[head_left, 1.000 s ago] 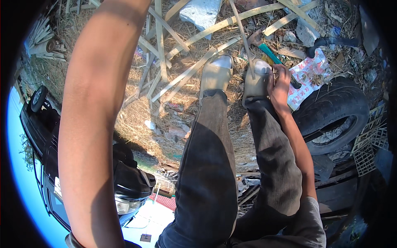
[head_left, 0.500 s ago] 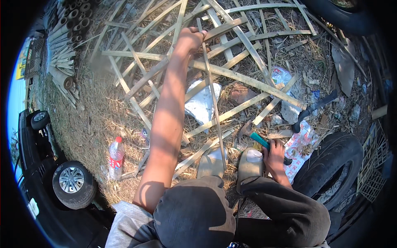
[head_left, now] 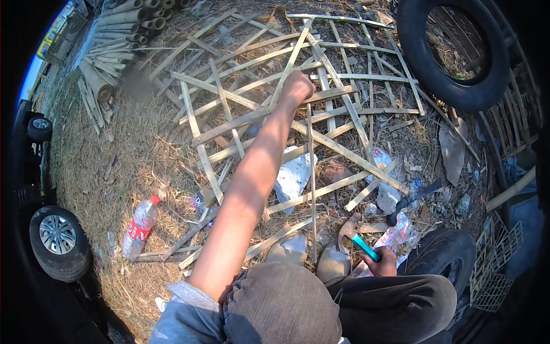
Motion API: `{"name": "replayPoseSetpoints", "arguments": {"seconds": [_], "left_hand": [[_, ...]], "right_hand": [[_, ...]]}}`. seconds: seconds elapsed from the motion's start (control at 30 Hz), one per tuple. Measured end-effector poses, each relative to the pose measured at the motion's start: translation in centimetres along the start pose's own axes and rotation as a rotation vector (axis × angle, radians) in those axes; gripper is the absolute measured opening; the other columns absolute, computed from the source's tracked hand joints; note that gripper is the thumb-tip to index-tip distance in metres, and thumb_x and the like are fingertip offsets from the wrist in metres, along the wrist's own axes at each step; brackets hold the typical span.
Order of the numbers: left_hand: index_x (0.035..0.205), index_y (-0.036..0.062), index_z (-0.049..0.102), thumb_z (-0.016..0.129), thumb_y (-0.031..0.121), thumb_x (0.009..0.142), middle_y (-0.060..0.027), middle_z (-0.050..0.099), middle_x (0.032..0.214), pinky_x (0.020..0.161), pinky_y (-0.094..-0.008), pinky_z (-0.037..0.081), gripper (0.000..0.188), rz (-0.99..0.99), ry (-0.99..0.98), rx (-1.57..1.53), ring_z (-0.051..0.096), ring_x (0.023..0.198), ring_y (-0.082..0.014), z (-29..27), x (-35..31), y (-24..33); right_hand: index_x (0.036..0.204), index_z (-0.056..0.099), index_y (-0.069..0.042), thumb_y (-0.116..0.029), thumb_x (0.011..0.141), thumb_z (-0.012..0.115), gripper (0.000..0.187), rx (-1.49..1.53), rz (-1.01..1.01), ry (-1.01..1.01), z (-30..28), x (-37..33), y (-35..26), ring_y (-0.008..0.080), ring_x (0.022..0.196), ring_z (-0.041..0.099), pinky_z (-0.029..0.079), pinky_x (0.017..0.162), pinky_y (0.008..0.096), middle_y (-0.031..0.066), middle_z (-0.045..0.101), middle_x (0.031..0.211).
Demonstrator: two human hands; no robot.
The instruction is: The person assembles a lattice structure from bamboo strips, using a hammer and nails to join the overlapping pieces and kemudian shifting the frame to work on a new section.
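Observation:
My left arm stretches far forward over a loose lattice of crossing bamboo strips (head_left: 356,150) on the ground. At its end my left hand (head_left: 297,89) is closed at a crossing of strips. A thin bamboo strip (head_left: 312,178) runs from just under that fist back to my feet; the fingers' exact hold on it is partly hidden. Close to my right knee, my right hand (head_left: 385,264) is wrapped round the teal and black handle of a claw hammer (head_left: 364,246). The hammer's head lies forward and left of that hand, beside my right shoe.
A plastic bottle with a red cap (head_left: 140,226) lies at left. Pale stone pieces (head_left: 294,179) sit under the strips. A dark curved blade tool (head_left: 415,199) and tyres (head_left: 408,57) are at right. Stacked bamboo poles (head_left: 123,23) lie far left; a vehicle wheel (head_left: 57,232) stands nearer.
The view has shifted, so the lattice and far tyre show more fully. My left hand stays closed at the strips, now hiding the thin strip's far end. My right hand keeps the hammer.

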State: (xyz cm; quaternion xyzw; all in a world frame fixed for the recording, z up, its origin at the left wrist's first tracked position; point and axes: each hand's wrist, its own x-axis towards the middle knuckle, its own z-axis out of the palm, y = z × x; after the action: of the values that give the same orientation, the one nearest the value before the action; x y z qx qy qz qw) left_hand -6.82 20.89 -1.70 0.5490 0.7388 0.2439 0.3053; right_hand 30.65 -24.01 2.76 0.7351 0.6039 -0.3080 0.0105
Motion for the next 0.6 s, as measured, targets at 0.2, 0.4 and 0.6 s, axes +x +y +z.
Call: {"name": "replayPoseSetpoints", "arguments": {"seconds": [0.2,0.4,0.6], "left_hand": [[0.066,0.0022,0.059,0.066,0.011,0.069,-0.0118,0.057,0.068,0.056,-0.0325,0.044,0.011,-0.097,-0.303,-0.143,0.053,0.062,-0.0225,-0.5,5.8,-4.9],[0.101,0.0003,0.065,0.053,0.023,0.091,-0.0154,0.063,0.084,0.056,-0.0387,0.049,0.027,-0.3,-0.417,-0.099,0.058,0.069,-0.0227,-0.2,1.7,2.3],[0.095,-0.0065,0.07,0.071,0.02,0.086,-0.0272,0.07,0.09,0.071,-0.0451,0.057,0.028,0.08,0.003,0.133,0.07,0.08,-0.0423,-1.4,-6.0,4.5]], "right_hand": [[0.087,0.061,-0.003,-0.034,0.083,0.081,0.037,0.006,0.19,0.117,-2.7,-4.2,1.4,0.0271,0.064,0.068,0.053,0.064,0.0403,0.0126,0.068,0.071],[0.086,0.06,-0.003,-0.032,0.087,0.078,0.034,-0.025,0.355,0.381,-5.7,-11.6,4.1,0.026,0.061,0.065,0.051,0.061,0.039,0.0098,0.065,0.069],[0.084,0.059,-0.002,-0.03,0.09,0.074,0.033,0.01,0.385,0.665,-9.0,-16.8,5.6,0.0248,0.057,0.062,0.05,0.058,0.0377,0.0071,0.063,0.067]]}}
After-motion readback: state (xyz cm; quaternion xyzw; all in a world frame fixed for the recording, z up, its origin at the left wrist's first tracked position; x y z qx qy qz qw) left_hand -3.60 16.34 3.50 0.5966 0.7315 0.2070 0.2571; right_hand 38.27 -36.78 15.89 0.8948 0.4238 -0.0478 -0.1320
